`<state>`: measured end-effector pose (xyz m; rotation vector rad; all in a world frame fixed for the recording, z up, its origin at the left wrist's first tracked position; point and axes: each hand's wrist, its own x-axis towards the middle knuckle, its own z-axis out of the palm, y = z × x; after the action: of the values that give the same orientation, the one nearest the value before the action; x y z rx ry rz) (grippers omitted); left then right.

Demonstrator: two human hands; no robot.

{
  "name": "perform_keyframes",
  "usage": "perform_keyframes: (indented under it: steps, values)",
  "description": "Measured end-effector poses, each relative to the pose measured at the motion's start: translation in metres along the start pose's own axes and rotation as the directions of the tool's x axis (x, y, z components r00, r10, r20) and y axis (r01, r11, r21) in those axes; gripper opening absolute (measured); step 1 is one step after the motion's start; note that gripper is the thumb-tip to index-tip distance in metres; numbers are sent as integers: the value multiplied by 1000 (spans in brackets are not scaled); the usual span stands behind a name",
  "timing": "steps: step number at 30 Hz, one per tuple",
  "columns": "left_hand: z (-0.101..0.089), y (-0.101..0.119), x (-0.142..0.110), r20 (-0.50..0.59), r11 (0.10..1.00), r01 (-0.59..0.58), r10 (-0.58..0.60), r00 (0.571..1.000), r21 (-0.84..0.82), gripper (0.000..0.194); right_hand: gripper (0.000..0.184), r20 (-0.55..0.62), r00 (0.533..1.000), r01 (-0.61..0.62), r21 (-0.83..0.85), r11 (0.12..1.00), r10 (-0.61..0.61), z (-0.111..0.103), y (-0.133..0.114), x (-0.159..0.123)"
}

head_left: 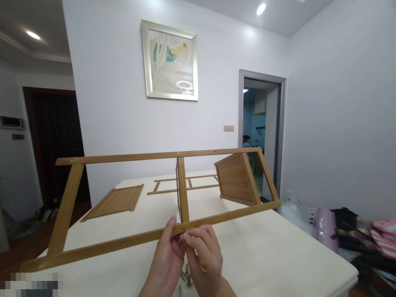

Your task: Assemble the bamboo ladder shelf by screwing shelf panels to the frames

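Note:
A wooden shelf frame (139,239) stands raised above the white table, with two panels joined into it: a middle panel seen nearly edge-on (183,189) and a right panel (236,179). My left hand (167,262) grips the near rail by the middle crosspiece, its thumb pointing up. Just to the right, my right hand (204,251) pinches a small metal screw (184,231) against that rail, at the crosspiece joint. Several loose screws (187,275) lie on the table beneath my hands, partly hidden by them.
On the white table (278,247) lie a loose wooden panel (116,201) at left and a second slim frame (167,180) at the back. Bags and clothes (343,231) are piled beyond the right edge. A doorway (262,123) opens behind, with a person partly visible inside.

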<state>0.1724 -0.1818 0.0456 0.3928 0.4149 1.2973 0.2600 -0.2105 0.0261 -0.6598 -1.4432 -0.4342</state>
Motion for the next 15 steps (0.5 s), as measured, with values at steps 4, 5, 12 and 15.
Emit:
perform_keyframes:
  steps: [4, 5, 12, 15]
  values:
    - [-1, -1, 1, -10, 1000, 6, -6, 1000, -1, 14, 23, 3, 1000, -9, -27, 1000, 9, 0, 0, -1]
    - [0, -1, 0, -12, 1000, 9, -9, 1000, 0, 14, 23, 5, 1000, -10, -36, 999, 10, 0, 0, -1]
    - [1, -1, -2, -8, 1000, 20, -19, 1000, 14, 15, 21, 14, 1000, -16, -109, 994, 17, -2, -2, 1]
    - [0, -1, -1, -17, 1000, 28, -28, 999, 10, 16, 11, 27, 1000, 18, -154, 988, -14, -1, 2, -2]
